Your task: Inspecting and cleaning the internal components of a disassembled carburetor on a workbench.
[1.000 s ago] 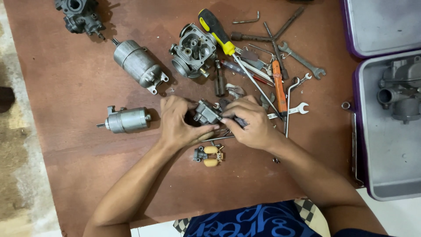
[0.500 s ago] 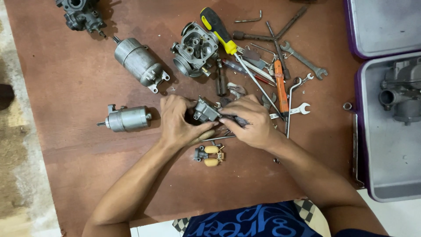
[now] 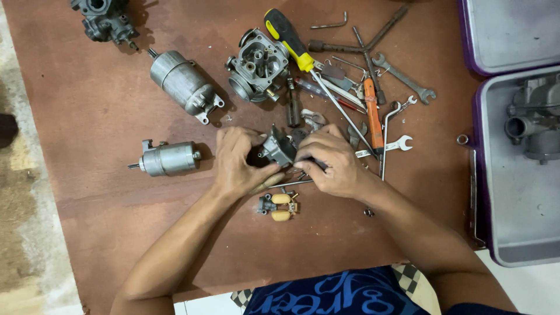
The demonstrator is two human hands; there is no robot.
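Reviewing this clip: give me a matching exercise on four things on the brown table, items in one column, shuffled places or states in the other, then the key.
Items
1. Small grey part
2. Yellow-handled screwdriver
3. Float piece
4. Small motor

Places or states
A. Lies left of the left hand
B. Held between both hands, the right hand on its right side
C. Lies on the table just below the hands
D. Lies beside the open carburetor body

Pairs: 1-B, 2-D, 3-C, 4-A
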